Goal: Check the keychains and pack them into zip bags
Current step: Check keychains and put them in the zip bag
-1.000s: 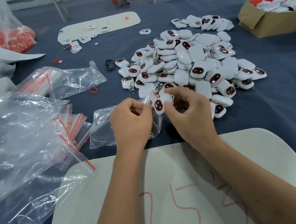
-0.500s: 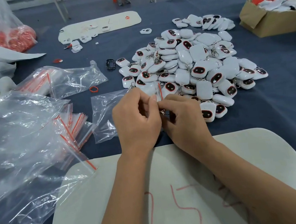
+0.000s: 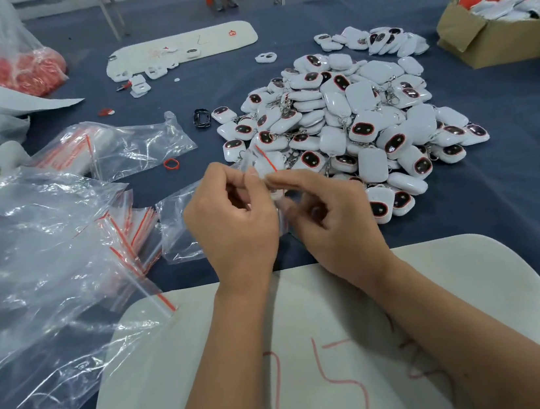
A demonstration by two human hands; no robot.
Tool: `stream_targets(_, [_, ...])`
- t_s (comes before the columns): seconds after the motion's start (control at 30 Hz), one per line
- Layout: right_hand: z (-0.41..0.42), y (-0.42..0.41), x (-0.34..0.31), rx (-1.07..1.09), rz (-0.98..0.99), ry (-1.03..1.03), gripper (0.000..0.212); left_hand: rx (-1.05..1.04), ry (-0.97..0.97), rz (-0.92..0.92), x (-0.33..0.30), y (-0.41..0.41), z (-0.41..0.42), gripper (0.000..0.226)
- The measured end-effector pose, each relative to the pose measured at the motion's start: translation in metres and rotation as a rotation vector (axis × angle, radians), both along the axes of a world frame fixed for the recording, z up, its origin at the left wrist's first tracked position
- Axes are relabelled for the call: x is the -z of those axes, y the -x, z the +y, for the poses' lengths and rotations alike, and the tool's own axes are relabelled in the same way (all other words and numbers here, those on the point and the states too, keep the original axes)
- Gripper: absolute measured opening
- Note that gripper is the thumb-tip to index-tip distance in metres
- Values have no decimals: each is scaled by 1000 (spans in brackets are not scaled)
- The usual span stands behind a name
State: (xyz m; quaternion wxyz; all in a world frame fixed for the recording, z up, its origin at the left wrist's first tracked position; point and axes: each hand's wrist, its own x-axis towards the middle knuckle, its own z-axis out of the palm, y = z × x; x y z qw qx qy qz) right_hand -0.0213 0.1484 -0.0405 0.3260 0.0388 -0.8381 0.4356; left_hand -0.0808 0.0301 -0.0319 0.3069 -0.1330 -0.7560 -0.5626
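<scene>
My left hand (image 3: 233,223) and my right hand (image 3: 332,216) meet over the blue table, both pinching the top of a small clear zip bag (image 3: 265,167) with a red seal line. A white keychain sits inside it, mostly hidden behind my fingers. Just beyond lies a big heap of white keychains (image 3: 353,117) with dark red-rimmed faces and metal clasps. A stack of empty zip bags (image 3: 134,225) lies left of my left hand, and another flat clear bag (image 3: 175,227) lies under it.
A white board (image 3: 315,352) with red writing lies under my forearms. Large crumpled plastic bags (image 3: 30,270) fill the left side. A cardboard box (image 3: 497,37) with a red sign stands far right. A second white board (image 3: 183,49) with loose parts lies at the back.
The keychain held in my right hand a second ago has gone into the zip bag. Both hands have since risen slightly and now pinch the bag's top together.
</scene>
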Motion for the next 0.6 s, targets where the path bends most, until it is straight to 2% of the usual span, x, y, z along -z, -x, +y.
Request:
stream_targets(0.07, [1,0,2,209,77,-9,14,-28,-32,-33,0,1,0,26])
stream_targets(0.17, [5,6,6,332,-10,-9,22,-43,-53,-61,0,0,0,27])
stream_targets(0.23, [5,10,7,269,-162,-149,39,-57,-84,-39,-3,-2,1,28])
stream_targets(0.3, [1,12,7,100,-358,-427,64,-62,-176,1,-5,-3,1,29])
stream_targets(0.37, [-2,15,7,13,-473,-603,77,-17,-357,-22,-8,-2,1,30])
stream_targets(0.4, [-3,15,6,12,-485,-596,78,9,-475,-67,-10,-2,1,31])
stream_targets(0.5, [-2,11,7,91,-405,-532,67,0,-752,-169,-12,2,-4,35])
stream_targets(0.57, [-3,9,7,168,-401,-578,53,-43,-789,-159,-11,7,-9,36])
stream_targets(0.6, [-3,10,7,200,-432,-598,45,-71,-727,-141,-10,9,-11,35])
